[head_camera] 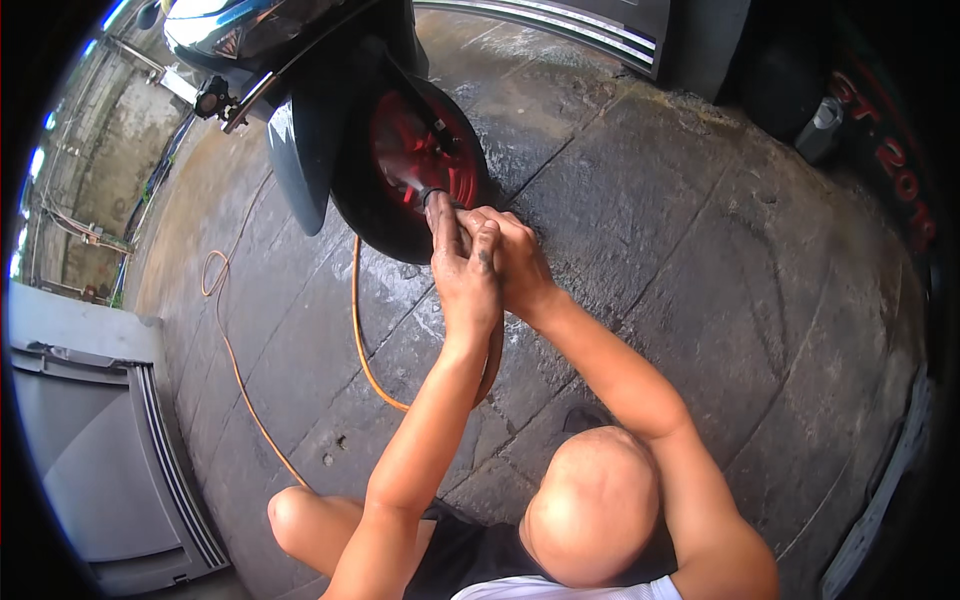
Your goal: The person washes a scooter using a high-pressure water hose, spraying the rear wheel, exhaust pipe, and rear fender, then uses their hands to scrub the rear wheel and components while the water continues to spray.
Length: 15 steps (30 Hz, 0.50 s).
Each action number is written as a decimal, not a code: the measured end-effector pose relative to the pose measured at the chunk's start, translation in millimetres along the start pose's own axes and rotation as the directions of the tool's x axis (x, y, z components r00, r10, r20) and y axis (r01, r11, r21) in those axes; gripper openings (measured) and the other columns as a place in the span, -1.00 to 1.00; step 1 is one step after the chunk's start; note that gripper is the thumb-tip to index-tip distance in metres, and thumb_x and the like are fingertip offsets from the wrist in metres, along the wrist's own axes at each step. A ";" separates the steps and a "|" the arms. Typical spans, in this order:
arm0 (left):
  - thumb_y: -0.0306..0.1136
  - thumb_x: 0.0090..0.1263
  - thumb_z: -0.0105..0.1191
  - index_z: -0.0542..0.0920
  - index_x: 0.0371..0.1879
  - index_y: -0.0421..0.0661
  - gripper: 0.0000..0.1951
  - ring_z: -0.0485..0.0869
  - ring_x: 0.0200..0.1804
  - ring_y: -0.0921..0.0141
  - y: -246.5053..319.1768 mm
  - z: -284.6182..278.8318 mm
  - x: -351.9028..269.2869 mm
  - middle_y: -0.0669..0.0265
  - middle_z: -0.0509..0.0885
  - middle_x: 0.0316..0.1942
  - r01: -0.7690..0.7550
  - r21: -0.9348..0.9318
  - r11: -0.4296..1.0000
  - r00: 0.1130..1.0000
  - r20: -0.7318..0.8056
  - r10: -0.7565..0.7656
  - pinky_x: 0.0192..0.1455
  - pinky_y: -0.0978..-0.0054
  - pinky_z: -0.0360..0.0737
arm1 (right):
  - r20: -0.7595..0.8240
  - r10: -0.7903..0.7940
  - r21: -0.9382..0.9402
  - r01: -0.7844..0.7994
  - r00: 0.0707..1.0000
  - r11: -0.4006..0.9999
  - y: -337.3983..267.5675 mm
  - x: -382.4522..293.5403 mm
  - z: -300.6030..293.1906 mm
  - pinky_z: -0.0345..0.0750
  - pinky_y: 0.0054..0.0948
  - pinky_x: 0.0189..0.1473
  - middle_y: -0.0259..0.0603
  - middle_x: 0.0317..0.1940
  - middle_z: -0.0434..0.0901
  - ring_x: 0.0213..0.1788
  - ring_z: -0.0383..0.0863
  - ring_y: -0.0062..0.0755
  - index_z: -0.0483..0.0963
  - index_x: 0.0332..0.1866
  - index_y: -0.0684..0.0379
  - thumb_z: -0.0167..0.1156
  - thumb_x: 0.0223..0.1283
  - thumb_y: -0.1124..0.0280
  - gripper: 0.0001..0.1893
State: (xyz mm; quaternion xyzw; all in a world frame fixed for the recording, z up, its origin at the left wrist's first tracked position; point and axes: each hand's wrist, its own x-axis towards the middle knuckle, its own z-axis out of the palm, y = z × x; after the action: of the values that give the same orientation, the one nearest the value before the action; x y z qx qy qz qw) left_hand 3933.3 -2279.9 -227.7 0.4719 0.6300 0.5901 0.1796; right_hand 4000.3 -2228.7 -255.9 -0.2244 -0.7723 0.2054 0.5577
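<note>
Both of my hands are closed around the nozzle end (431, 195) of a hose, in front of a motor scooter's wheel. My left hand (466, 281) lies over the near side, its fingers stretched along the nozzle. Pressed against it, my right hand (521, 259) wraps the grip from the right. Most of the nozzle body is hidden by my fingers. A fine spray (409, 180) leaves the tip towards the red rim (461, 176) inside a black tyre (390, 240). The orange hose (358, 315) loops across the floor and passes behind my left forearm.
Above the wheel is the scooter's body (247, 30), with a grey mudguard (296, 176) at its left. Wet, dark paving (660, 225) surrounds it. Grey panels (90, 450) stand at the lower left. A dark surface at the right bears red lettering (892, 157).
</note>
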 end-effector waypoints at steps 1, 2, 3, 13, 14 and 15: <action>-0.28 0.44 0.05 0.17 0.41 -0.46 -0.32 0.04 0.58 0.11 -8.7 -3.1 3.2 -0.18 0.12 0.50 0.070 -0.120 0.990 0.998 0.010 -0.069 0.57 0.29 0.00 | 0.063 0.057 -0.032 -0.055 0.996 0.998 -1.2 -1.1 0.6 0.56 -0.13 -0.08 -0.04 -0.23 0.61 -0.20 0.62 0.01 0.51 -0.03 0.26 0.08 0.19 0.51 -0.75; -0.28 0.44 0.05 0.16 0.42 -0.45 -0.32 0.02 0.59 0.12 -16.2 -5.8 3.5 -0.18 0.12 0.50 0.138 -0.237 0.962 0.990 0.027 -0.136 0.57 0.29 -0.01 | 0.125 0.115 -0.067 -0.108 0.985 0.992 -2.9 -2.4 1.4 0.56 -0.13 -0.08 -0.03 -0.22 0.61 -0.19 0.62 0.02 0.51 -0.02 0.26 0.08 0.20 0.50 -0.75; -0.28 0.44 0.05 0.16 0.42 -0.45 -0.32 0.02 0.59 0.12 -12.0 -1.5 1.3 -0.18 0.12 0.50 0.139 -0.244 0.960 0.990 0.033 -0.135 0.57 0.29 -0.01 | 0.124 0.117 -0.077 -0.108 0.985 0.991 -0.9 -2.8 -0.6 0.56 -0.13 -0.08 -0.03 -0.22 0.61 -0.19 0.62 0.02 0.51 -0.02 0.26 0.08 0.20 0.50 -0.75; -0.34 0.42 0.04 0.17 0.44 -0.41 -0.33 0.46 0.31 0.26 3.8 10.5 10.4 0.02 0.50 0.23 0.351 -0.462 0.814 0.934 0.103 -0.343 0.41 0.41 0.30 | 0.264 0.248 -0.278 -0.173 0.932 0.945 12.8 -1.6 -7.6 0.58 -0.15 -0.05 -0.02 -0.22 0.60 -0.21 0.61 0.06 0.49 -0.05 0.28 0.05 0.24 0.42 -0.76; -0.36 0.41 0.03 0.18 0.44 -0.41 -0.34 0.46 0.31 0.27 -12.6 9.0 9.6 0.01 0.49 0.25 0.393 -0.529 0.753 0.917 0.167 -0.361 0.41 0.41 0.30 | 0.265 0.253 -0.277 -0.178 0.930 0.944 9.8 -5.3 -7.8 0.58 -0.15 -0.05 -0.02 -0.22 0.60 -0.21 0.61 0.06 0.49 -0.05 0.28 0.05 0.24 0.42 -0.76; -0.37 0.40 0.03 0.18 0.43 -0.41 -0.34 0.46 0.31 0.27 -16.3 8.6 12.7 0.00 0.48 0.26 0.432 -0.590 0.682 0.900 0.236 -0.366 0.41 0.41 0.30 | 0.218 0.237 -0.243 -0.183 0.947 0.953 7.1 -8.1 -6.9 0.58 -0.13 -0.06 -0.01 -0.22 0.60 -0.22 0.62 0.06 0.48 -0.05 0.28 0.05 0.24 0.41 -0.76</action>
State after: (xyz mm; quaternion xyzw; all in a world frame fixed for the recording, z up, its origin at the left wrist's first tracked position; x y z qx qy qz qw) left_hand 3927.5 -2262.4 -240.4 0.2640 0.4739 0.6884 0.4815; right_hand 4009.9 -2227.1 -264.1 -0.3392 -0.8245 0.2033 0.4048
